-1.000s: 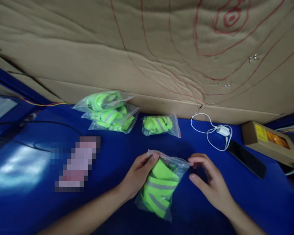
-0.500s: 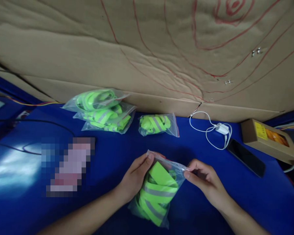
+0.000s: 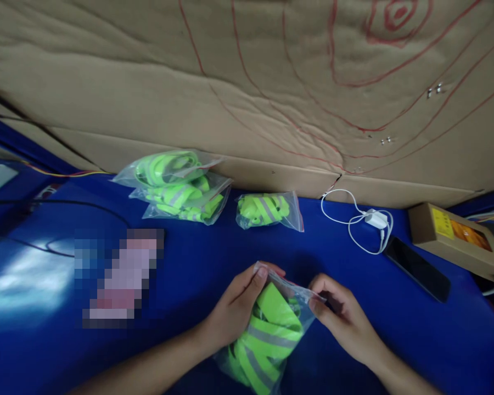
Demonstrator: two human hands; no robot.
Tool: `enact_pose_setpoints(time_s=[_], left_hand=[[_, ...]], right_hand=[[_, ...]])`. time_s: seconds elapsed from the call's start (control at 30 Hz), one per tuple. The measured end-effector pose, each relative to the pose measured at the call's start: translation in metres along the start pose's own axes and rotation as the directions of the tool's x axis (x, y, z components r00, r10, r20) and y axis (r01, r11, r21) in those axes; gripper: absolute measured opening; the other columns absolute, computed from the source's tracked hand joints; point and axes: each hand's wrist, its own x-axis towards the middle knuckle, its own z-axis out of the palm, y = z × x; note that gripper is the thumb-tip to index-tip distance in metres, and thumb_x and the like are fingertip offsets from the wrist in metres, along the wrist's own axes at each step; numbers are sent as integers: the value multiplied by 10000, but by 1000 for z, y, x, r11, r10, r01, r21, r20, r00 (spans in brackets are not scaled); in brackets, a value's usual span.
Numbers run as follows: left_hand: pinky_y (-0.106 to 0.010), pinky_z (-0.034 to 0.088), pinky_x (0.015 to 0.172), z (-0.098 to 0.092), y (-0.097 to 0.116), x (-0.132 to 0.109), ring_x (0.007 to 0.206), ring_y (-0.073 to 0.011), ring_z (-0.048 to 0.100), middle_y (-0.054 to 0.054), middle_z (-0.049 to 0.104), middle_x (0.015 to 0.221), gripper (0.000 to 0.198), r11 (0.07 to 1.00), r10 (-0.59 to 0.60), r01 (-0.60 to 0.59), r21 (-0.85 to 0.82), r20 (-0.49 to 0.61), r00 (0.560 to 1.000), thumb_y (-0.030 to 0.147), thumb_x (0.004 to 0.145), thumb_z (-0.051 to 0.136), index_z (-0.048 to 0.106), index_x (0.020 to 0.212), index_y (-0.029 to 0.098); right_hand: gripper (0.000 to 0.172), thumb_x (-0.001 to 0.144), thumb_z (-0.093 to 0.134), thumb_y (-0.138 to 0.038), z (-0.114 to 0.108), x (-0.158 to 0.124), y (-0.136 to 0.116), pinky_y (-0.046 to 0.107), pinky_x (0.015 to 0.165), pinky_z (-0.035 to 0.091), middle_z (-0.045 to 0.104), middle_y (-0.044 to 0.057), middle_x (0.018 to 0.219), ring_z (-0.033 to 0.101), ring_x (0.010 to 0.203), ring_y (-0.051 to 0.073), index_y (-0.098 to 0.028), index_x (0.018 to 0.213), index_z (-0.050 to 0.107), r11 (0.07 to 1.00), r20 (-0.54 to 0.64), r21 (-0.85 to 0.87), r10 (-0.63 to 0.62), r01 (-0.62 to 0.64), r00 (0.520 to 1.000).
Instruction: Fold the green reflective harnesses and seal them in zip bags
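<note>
A clear plastic bag (image 3: 267, 343) lies on the blue table (image 3: 189, 258) between the two hands, its mouth pointing away from the person. It is stuffed with neon-green bands that carry grey reflective stripes, folded over one another, and a thin red line runs along the bag's mouth. The lower end of the bag runs out of view at the bottom edge.

The left hand (image 3: 235, 310) is closed on the left end of the mouth, with the thumb on top and the fingers curled round the side of the bag. The right hand (image 3: 341, 319) pinches the right end of the mouth between thumb and fingertips — the plastic is drawn taut between the two grips.

Beyond the left hand, near the back of the table, sits a pile of filled bags (image 3: 177, 186) of the same kind. One smaller bag (image 3: 268, 211) lies just beside the pile, straight ahead of both hands. Beyond the right hand lies a coiled white charger cable (image 3: 364, 222), touching the end of a dark phone (image 3: 417, 269). Farther out on that side sits a brown box (image 3: 453, 240) with a yellow label. A creased cardboard wall (image 3: 230, 82) marked with red curved lines stands behind everything.
</note>
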Motion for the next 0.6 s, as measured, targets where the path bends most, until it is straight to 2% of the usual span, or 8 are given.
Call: enact_pose_setpoints(time_s=[0.23,0.37,0.5,0.6], left_hand=[[-270,466,765,3,0,0,809,-162,594,-41,708,916,500,1000,1,0,-12,39,999,597,1002,448,710,1109,185],[-263,459,769,4,0,-1,807,-154,581,-31,694,911,478,1000,15,-15,2,65,998,578,1006,458,719,1112,192],[-262,458,773,5,-5,-2,815,-152,583,-24,684,908,463,1000,6,-8,18,104,995,561,1019,445,724,1127,207],[-261,456,763,6,-9,-2,818,-151,586,-25,691,925,456,1000,0,-3,21,136,991,549,1024,443,719,1158,211]], right_hand=[[229,980,551,-316,-1,0,-1,231,591,325,434,-44,692,399,646,113,-201,787,505,998,47,-18,55,-54,997],[138,959,558,-266,-1,0,0,232,615,340,474,-39,726,430,679,117,-201,839,541,998,74,-29,56,-54,996],[149,932,559,-224,1,1,-1,235,622,348,482,-40,711,440,676,117,-198,790,522,997,87,-20,73,-71,994],[129,938,572,-252,3,0,0,237,644,360,501,-39,731,457,698,119,-197,826,540,997,100,-14,76,-75,992]])
